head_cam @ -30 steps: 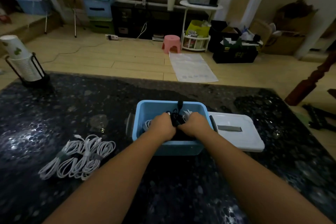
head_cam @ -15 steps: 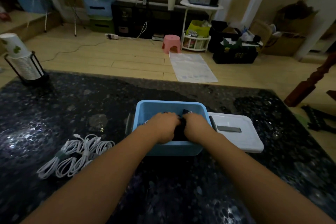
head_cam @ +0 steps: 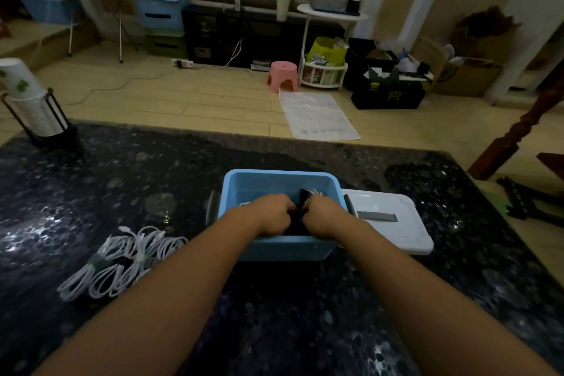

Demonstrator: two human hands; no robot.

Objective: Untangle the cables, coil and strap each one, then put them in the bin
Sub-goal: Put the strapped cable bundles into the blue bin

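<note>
A light blue bin point(head_cam: 262, 185) stands on the dark speckled table point(head_cam: 128, 180). Both my hands are inside it, side by side. My left hand point(head_cam: 273, 214) and my right hand point(head_cam: 325, 215) each grip a black cable bundle point(head_cam: 300, 204) held between them, low in the bin. White coiled cable point(head_cam: 314, 191) shows in the bin behind my right hand; the rest of the contents is hidden by my hands. A bunch of white cables point(head_cam: 122, 262) lies on the table to the left of the bin, with straps round some loops.
The bin's white lid point(head_cam: 393, 223) lies flat against its right side. A stack of paper cups in a black holder point(head_cam: 33, 107) stands at the table's far left corner. Beyond the far table edge is wooden floor with a pink stool point(head_cam: 282, 76).
My hands have pushed the black cable bundle lower into the bin; its upright end that stuck up a second ago now barely shows between my hands.
</note>
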